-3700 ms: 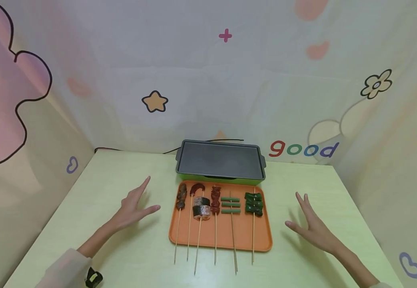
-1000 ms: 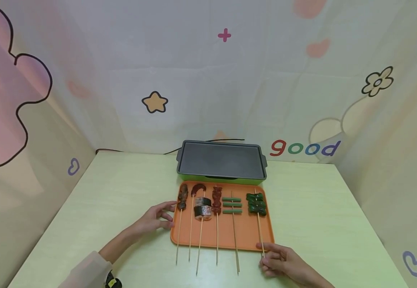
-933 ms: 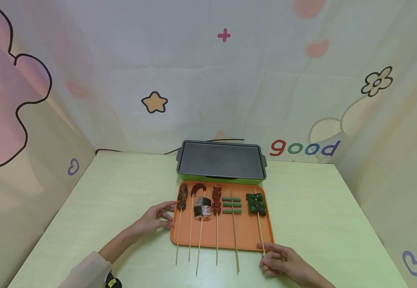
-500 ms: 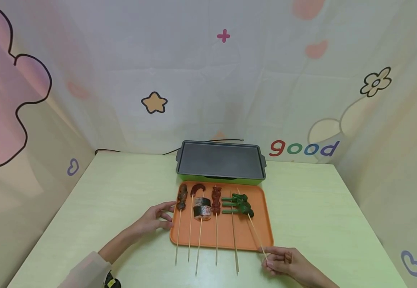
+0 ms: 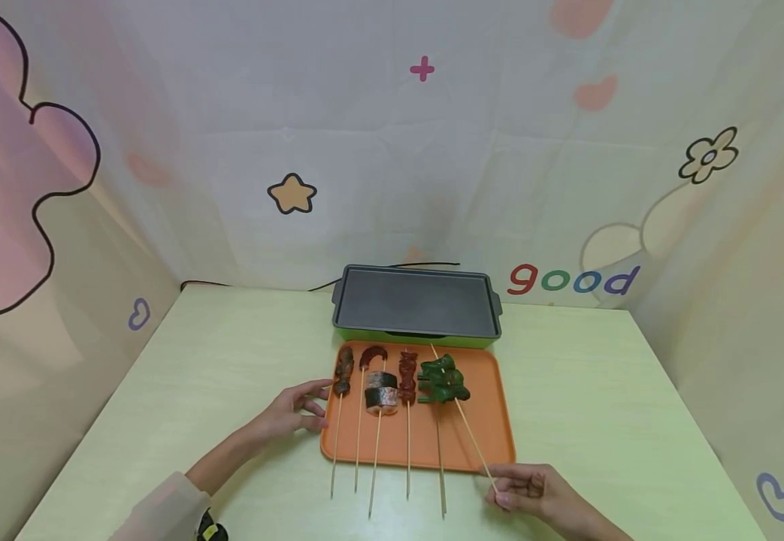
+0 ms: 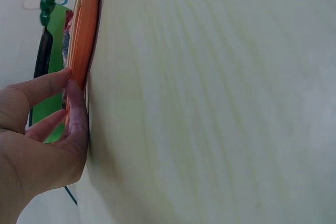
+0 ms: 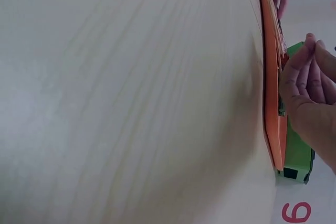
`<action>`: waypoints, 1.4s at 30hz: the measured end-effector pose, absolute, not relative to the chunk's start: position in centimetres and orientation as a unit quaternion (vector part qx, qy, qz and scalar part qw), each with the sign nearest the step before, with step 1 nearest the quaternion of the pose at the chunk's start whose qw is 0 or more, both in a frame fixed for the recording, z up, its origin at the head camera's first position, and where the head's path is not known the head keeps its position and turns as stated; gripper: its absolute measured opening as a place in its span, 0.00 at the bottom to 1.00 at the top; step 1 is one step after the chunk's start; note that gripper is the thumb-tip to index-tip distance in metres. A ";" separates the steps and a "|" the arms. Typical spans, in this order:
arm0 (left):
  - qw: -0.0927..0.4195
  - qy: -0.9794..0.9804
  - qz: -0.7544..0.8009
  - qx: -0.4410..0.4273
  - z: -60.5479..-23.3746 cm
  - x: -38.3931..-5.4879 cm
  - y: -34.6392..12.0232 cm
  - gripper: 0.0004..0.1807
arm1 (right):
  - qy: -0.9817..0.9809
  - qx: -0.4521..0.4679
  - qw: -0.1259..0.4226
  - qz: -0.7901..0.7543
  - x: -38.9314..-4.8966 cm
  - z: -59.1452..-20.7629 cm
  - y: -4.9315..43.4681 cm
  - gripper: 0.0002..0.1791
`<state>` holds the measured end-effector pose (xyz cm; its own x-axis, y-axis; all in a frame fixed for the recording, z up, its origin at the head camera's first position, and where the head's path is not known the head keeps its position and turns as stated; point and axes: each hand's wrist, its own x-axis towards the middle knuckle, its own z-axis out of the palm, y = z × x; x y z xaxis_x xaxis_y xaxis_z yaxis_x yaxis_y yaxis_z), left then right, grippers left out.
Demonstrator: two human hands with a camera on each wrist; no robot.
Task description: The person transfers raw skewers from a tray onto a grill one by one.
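Two hands working: your right hand (image 5: 534, 492) pinches the dark green skewer (image 5: 444, 379) near its stick end, over the orange tray (image 5: 493, 421); your left hand (image 5: 290, 412) grips the tray's rim. Step: apparently lifting. Next move needs clearance above the green-stalk skewer (image 5: 425, 400).

We see the griddle (image 5: 415, 302) at the back of the worktop (image 5: 581, 406), the tray (image 5: 496, 443) just before it, five skewers (image 5: 381, 397) lying on the tray, and a sixth skewer (image 5: 445, 380) above the rightmost of these.
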<state>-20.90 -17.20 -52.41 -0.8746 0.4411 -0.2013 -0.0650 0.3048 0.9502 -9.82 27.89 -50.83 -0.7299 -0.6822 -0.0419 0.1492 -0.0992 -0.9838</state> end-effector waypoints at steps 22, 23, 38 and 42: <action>0.219 0.777 0.578 0.119 -52.5 -20.8 -17.2 0.39 | 0.746 -0.153 0.094 -0.641 -12.6 -48.9 24.4 0.28; 0.219 0.777 0.578 0.118 -52.4 -20.7 -17.2 0.39 | 0.749 -0.143 0.087 -0.641 -12.9 -48.7 24.2 0.28; 0.217 0.780 0.576 0.110 -52.4 -20.6 -17.3 0.38 | 0.726 -0.040 0.098 -0.680 -18.4 -47.8 24.0 0.30; 0.217 0.776 0.581 0.115 -52.4 -20.7 -17.3 0.39 | 0.707 -0.015 0.114 -0.698 -19.4 -48.1 24.1 0.30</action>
<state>-20.70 -17.27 -52.38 -0.8794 0.4303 -0.2039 -0.0745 0.2986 0.9515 -19.43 24.08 -48.06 -0.9737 -0.1800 -0.1395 0.1371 0.0259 -0.9902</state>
